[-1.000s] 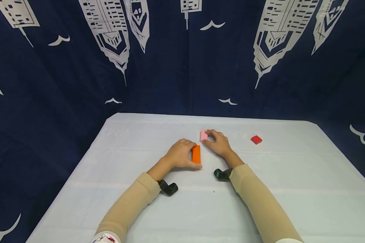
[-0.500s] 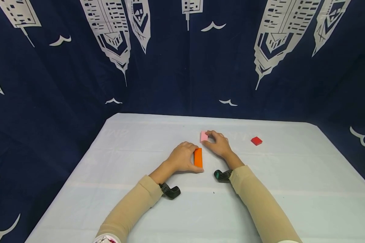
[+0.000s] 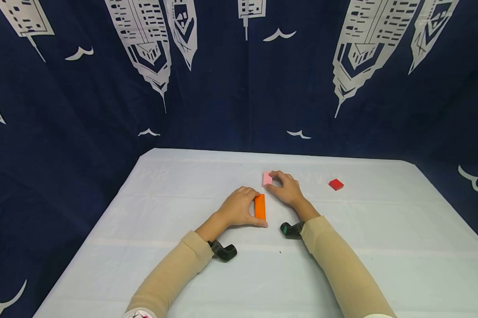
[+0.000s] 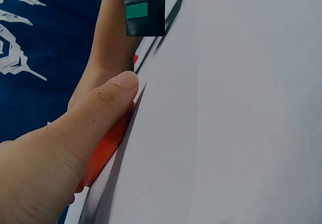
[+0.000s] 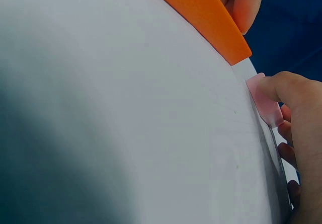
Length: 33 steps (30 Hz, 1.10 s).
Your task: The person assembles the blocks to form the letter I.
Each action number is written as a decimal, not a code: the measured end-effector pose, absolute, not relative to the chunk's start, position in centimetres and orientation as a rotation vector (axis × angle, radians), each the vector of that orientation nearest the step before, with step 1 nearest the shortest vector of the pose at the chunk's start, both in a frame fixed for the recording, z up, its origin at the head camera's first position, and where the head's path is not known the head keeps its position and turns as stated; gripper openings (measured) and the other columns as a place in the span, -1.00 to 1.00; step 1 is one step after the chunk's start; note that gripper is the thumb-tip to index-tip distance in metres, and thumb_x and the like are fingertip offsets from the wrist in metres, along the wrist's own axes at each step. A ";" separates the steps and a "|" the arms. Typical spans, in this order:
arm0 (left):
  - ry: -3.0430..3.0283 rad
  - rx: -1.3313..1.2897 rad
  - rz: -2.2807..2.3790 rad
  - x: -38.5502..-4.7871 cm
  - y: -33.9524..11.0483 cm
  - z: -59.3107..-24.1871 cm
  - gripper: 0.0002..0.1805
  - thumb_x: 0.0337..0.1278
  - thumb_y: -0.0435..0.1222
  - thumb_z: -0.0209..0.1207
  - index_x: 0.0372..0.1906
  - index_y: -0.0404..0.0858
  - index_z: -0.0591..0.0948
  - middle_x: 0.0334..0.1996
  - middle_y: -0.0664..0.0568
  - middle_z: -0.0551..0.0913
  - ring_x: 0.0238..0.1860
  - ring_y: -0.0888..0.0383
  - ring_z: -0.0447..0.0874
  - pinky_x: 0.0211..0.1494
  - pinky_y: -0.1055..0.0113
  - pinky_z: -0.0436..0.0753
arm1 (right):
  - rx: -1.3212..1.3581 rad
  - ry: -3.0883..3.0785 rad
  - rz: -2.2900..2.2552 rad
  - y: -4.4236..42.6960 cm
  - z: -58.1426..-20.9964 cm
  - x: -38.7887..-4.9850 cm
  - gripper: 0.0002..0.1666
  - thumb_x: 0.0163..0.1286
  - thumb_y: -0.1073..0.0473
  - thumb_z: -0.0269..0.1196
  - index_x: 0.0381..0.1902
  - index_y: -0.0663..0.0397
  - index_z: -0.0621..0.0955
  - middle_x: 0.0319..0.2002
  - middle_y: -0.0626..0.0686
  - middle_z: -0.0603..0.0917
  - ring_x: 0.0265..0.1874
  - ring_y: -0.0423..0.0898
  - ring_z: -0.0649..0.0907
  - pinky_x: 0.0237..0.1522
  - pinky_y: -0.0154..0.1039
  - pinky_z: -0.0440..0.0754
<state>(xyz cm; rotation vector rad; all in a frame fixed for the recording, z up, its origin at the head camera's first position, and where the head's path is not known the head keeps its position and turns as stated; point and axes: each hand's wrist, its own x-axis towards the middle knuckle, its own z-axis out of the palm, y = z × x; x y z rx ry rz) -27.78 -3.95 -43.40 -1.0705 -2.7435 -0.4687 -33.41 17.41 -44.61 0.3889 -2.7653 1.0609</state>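
Observation:
In the head view an orange block [image 3: 259, 207] lies lengthwise away from the body, gripped at its two ends by the thumb and fingers of my left hand [image 3: 239, 207]. Just beyond it is a smaller pink block [image 3: 267, 178], which my right hand [image 3: 287, 189] pinches between thumb and fingers. A narrow gap separates the two blocks in the right wrist view, where the orange block [image 5: 209, 20] and pink block [image 5: 265, 100] both show. My thumb covers part of the orange block [image 4: 108, 146] in the left wrist view.
A red block [image 3: 336, 184] lies to the right of my right hand on the white-covered table [image 3: 366, 229]. Behind the table hangs a dark blue cloth [image 3: 223, 101] with white prints. Each wrist wears a black device.
My left hand and the orange block have shifted slightly nearer the body and to the right. The right hand stays at the pink block, with no clear movement.

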 end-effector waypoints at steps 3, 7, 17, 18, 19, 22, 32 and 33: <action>-2.748 -1.073 -0.482 -27.7 -4.0 -43.5 0.02 -0.29 0.39 0.33 0.23 -0.23 0.49 0.13 0.02 0.55 0.18 0.09 0.42 0.34 0.26 0.32 | 0.389 -2.768 1.064 17.4 -44.6 -33.3 -0.42 0.29 -0.06 0.26 0.18 0.11 0.52 0.23 0.19 0.54 0.25 0.20 0.42 0.23 0.21 0.17; -2.748 -1.078 -0.491 -27.7 -4.0 -43.5 0.01 -0.27 0.39 0.32 0.24 -0.24 0.48 0.14 0.01 0.54 0.20 0.08 0.41 0.36 0.24 0.30 | 0.392 -2.766 1.057 17.4 -44.5 -33.3 -0.43 0.29 -0.06 0.26 0.17 0.11 0.53 0.23 0.19 0.54 0.25 0.20 0.42 0.23 0.22 0.17; -2.708 -1.077 -0.544 -28.0 -4.5 -43.7 -0.25 0.09 0.24 0.20 0.18 -0.24 0.53 0.11 -0.02 0.58 0.21 0.04 0.44 0.35 0.19 0.33 | 0.393 -2.769 1.058 17.0 -44.6 -33.7 -0.43 0.30 -0.06 0.27 0.18 0.11 0.53 0.23 0.18 0.54 0.25 0.19 0.42 0.25 0.22 0.17; -2.703 -1.074 -0.543 -28.0 -4.6 -43.7 -0.29 0.13 0.22 0.19 0.17 -0.25 0.54 0.11 -0.02 0.58 0.20 0.03 0.44 0.34 0.19 0.33 | 0.391 -2.770 1.065 17.0 -44.6 -33.7 -0.42 0.30 -0.06 0.27 0.18 0.11 0.53 0.23 0.18 0.54 0.24 0.19 0.42 0.26 0.22 0.16; -2.698 -1.073 -0.542 -28.0 -4.7 -43.8 -0.32 0.16 0.19 0.18 0.16 -0.25 0.55 0.10 -0.03 0.59 0.20 0.03 0.45 0.33 0.19 0.34 | 0.387 -2.773 1.074 16.9 -44.6 -33.7 -0.42 0.29 -0.06 0.27 0.19 0.11 0.53 0.23 0.18 0.54 0.25 0.19 0.42 0.27 0.22 0.15; -2.691 -1.074 -0.539 -28.1 -4.9 -43.9 -0.37 0.19 0.14 0.18 0.15 -0.26 0.56 0.10 -0.04 0.59 0.20 0.02 0.46 0.33 0.19 0.35 | 0.364 -2.777 1.116 16.8 -44.5 -33.7 -0.41 0.27 -0.05 0.30 0.19 0.11 0.54 0.21 0.19 0.55 0.22 0.18 0.43 0.29 0.19 0.19; -2.668 -1.073 -0.581 -28.4 -4.4 -44.5 -0.36 0.16 0.16 0.19 0.16 -0.22 0.55 0.10 -0.01 0.59 0.18 0.05 0.46 0.31 0.18 0.37 | 0.306 -2.740 1.229 17.9 -44.1 -33.8 -0.43 0.15 0.04 0.44 0.06 0.22 0.60 0.04 0.23 0.62 0.08 0.16 0.53 0.18 0.06 0.43; -2.669 -1.067 -0.585 -28.5 -4.3 -44.6 -0.36 0.16 0.17 0.19 0.16 -0.21 0.54 0.10 0.00 0.59 0.18 0.06 0.46 0.30 0.17 0.38 | 0.290 -2.740 1.239 17.9 -44.1 -33.7 -0.43 0.13 0.04 0.45 0.04 0.22 0.61 0.03 0.22 0.62 0.07 0.16 0.53 0.18 0.05 0.43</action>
